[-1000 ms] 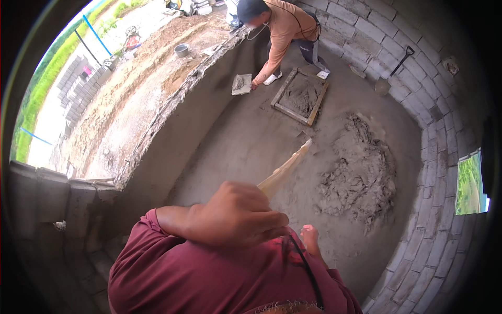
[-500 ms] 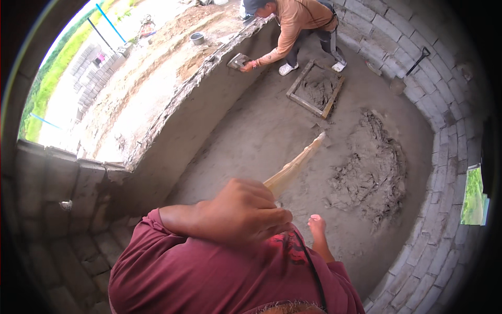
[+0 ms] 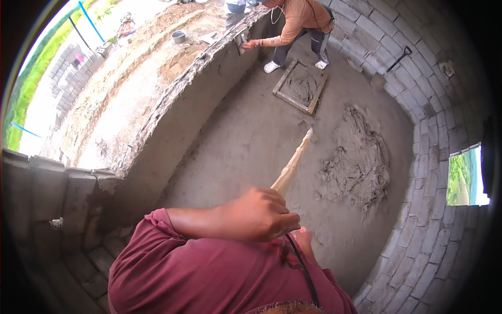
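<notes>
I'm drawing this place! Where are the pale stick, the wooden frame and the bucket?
Pale stick (image 3: 293, 165), head view: middle of its length.
Wooden frame (image 3: 293, 103), head view: its near bar.
Bucket (image 3: 179, 38), head view: its side wall.

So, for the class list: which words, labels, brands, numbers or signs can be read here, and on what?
None can be read.
Maroon shirt: dark red print on the chest, too blurred to read.
Pale pole and block wall: no lettering shows.

Head-worn, the fisheye looks down from close above the maroon shirt (image 3: 209, 272) toward the floor (image 3: 235, 152).
</notes>
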`<state>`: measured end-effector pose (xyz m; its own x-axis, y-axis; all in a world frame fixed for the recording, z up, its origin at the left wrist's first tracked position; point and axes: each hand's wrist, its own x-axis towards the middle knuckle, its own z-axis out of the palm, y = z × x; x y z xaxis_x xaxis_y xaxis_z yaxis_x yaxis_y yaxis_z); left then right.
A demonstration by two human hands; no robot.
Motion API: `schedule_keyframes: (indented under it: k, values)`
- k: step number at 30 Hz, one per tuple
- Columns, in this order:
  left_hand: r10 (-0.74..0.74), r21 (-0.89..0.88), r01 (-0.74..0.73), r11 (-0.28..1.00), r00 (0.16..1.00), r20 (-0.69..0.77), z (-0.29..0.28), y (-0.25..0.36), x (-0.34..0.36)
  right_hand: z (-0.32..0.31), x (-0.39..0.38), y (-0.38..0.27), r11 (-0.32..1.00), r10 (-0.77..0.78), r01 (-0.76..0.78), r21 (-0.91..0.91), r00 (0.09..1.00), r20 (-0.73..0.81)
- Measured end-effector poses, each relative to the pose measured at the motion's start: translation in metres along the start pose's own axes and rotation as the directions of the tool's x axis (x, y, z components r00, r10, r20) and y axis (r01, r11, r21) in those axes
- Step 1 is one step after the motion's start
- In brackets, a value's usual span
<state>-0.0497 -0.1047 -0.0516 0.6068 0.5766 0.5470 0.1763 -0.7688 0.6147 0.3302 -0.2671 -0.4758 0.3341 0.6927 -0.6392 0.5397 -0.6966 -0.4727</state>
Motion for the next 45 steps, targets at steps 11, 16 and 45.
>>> schedule_keyframes:
  k: [11, 16, 45]
  values:
    - [0.011, 0.023, -0.011, 1.0, 1.0, -0.021, 0.015, -0.001, -0.03, 0.001, -0.056, -0.004, 1.0, 0.025, -0.025, 0.015, 0.998, -0.063]
    - [0.002, 0.109, -0.001, 0.994, 1.0, -0.004, 0.023, 0.012, -0.023, -0.001, -0.025, 0.023, 0.982, -0.038, 0.042, 0.185, 0.999, -0.029]
    - [-0.202, 0.274, 0.149, 0.95, 0.964, 0.174, 0.111, 0.095, 0.027, -0.087, 0.022, 0.136, 0.958, 0.046, -0.049, 0.283, 0.999, 0.017]
